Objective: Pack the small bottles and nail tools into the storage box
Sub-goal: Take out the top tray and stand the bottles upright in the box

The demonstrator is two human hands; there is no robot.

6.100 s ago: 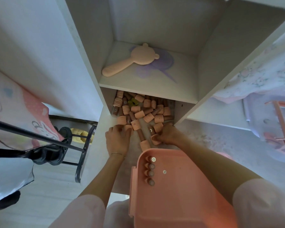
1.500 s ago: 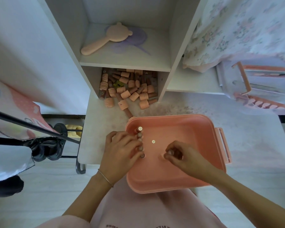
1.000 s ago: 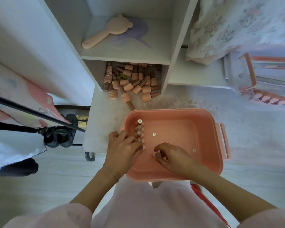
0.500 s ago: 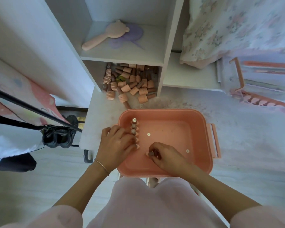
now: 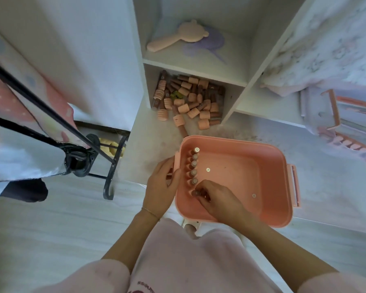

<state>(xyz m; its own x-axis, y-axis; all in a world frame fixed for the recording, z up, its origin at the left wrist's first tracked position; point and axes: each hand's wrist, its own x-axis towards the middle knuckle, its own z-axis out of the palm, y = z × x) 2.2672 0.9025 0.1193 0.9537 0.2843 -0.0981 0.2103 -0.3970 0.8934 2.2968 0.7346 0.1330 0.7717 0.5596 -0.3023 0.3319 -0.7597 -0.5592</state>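
Note:
A pink storage box (image 5: 279, 187) stands open on the white table. Several small bottles (image 5: 193, 164) stand in a row along its left inner wall. My right hand (image 5: 216, 197) is inside the box, fingers pinched on a small bottle (image 5: 197, 193) at the near end of that row. My left hand (image 5: 163, 187) rests against the outside of the box's left wall. A heap of pink-capped small bottles (image 5: 188, 102) lies in the low shelf compartment and spills onto the table.
A pink bear-shaped brush (image 5: 178, 38) lies on the shelf above the heap. A pink rack (image 5: 347, 132) sits at the right. A black metal stand (image 5: 80, 157) and draped cloth are at the left, beyond the table edge.
My right hand moved left with its bottle to the near end of the row. My left hand slid off the bottles to the outside of the box wall.

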